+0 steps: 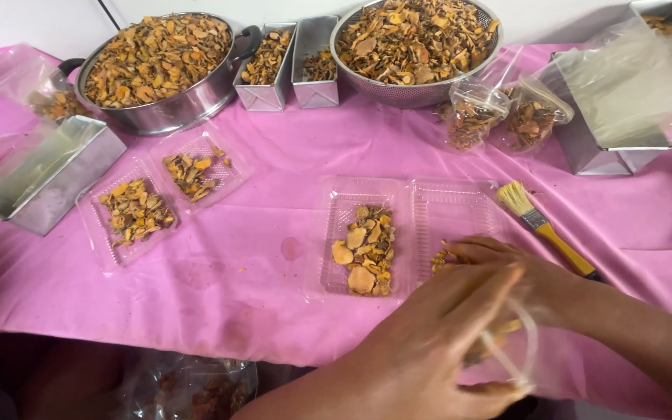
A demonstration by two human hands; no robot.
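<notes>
Left hand (437, 350) grip pinching clear bag (516, 354), blurred

Clear hinged tray (410, 233) centre, two clear trays (130, 210) left, filled bags (499, 113) behind.

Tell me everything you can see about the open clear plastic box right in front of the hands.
The clear plastic clamshell box lies flat and fully open on the pink tablecloth, its two ribbed halves side by side. The near-left half holds a pile of dried orange-yellow slices; the other half is nearly bare, with a few pieces at its near edge. The right hand rests on that half's near corner, and the left hand covers the area just below it. A yellow-handled brush lies close beside it; whether they touch is unclear.
</notes>
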